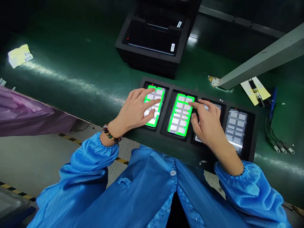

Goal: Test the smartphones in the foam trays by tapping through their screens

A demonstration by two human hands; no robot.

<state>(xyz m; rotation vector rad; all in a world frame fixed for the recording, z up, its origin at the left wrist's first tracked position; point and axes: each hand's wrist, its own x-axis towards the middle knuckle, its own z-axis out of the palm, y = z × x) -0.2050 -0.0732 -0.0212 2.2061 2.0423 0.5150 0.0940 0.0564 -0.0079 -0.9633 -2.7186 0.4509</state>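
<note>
Four phones lie in a row in a black tray (163,129). The leftmost phone (155,122) and the second phone (181,117) show bright green bands around white and grey blocks. My left hand (136,109) is over the leftmost phone, fingers apart, holding nothing. My right hand (207,122) reaches across the third phone (197,138) with its index fingertip at the upper right of the second phone's screen; its fingers are apart and hold nothing. The third phone is mostly covered by that hand. The rightmost phone (236,129) has a grey block pattern without green.
Behind the tray stands a black box (152,58) holding dark phones with white labels. A grey metal post (258,60) rises at the right, near a marker (257,93) on paper and cable ends (282,148). Crumpled yellow paper (20,56) lies far left on the green table (71,72).
</note>
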